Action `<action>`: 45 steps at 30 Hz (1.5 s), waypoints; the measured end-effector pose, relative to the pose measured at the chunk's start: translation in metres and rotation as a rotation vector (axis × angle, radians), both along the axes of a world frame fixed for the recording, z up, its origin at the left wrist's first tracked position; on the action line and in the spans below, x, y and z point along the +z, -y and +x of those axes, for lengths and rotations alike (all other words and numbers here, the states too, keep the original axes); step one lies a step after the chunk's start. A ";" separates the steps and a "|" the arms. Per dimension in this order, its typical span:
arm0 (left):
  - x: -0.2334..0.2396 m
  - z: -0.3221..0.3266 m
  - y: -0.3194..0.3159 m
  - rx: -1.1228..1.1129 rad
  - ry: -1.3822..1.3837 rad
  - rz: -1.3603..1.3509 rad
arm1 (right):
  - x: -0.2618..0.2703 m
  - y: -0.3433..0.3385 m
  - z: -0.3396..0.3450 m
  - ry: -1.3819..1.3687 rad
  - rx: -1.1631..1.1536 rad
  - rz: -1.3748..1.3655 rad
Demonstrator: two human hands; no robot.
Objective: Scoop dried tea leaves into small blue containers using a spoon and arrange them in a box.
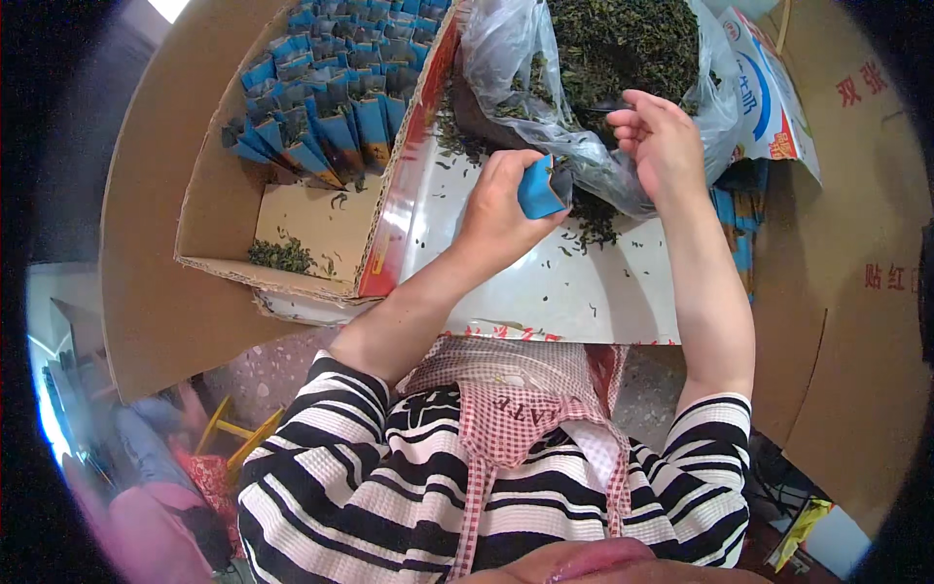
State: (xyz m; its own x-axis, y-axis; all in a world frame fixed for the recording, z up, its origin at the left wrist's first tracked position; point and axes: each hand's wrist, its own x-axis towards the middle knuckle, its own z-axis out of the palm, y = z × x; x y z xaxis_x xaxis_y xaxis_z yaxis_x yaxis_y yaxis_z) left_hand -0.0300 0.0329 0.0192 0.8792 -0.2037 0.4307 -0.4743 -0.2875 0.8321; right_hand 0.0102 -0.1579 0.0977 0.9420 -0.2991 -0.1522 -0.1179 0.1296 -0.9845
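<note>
My left hand (pixel 503 208) grips a small blue packet (pixel 541 188) with its silvery mouth spread apart, and a few leaf bits show at its rim. Over a clear plastic bag (pixel 511 44) of dried dark-green tea leaves (pixel 627 44), my right hand (pixel 662 142) holds a thin dark utensil (pixel 600 109); its far end is hard to make out against the leaves. On the left, a cardboard box (pixel 219 226) holds several rows of upright blue packets (pixel 328 109), their tops unsealed. A small heap of loose leaves (pixel 283 255) lies in the box's near corner.
Scattered leaves (pixel 595 226) dot the white work surface (pixel 467 292). Flat blue packets (pixel 737 219) lie right of my forearm, below a printed carton (pixel 773 102). Cardboard sheets (pixel 839 292) flank both sides. Another person (pixel 153 504) is at lower left, near a yellow stool frame (pixel 244 438).
</note>
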 end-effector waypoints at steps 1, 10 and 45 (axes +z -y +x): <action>0.001 0.000 0.000 -0.001 -0.011 -0.013 | 0.000 0.004 -0.003 -0.002 0.000 -0.001; -0.001 -0.001 0.000 -0.032 -0.058 -0.054 | 0.007 0.025 -0.032 0.058 0.051 0.196; -0.005 -0.001 0.002 0.039 -0.078 -0.027 | 0.049 -0.038 -0.075 0.569 0.515 -1.144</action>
State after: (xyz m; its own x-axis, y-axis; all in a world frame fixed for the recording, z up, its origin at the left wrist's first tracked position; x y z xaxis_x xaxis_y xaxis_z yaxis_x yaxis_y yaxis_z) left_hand -0.0313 0.0313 0.0140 0.9176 -0.1574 0.3651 -0.3960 -0.2815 0.8740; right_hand -0.0643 -0.1203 0.1463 0.8324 0.4029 0.3805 0.5461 -0.7128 -0.4401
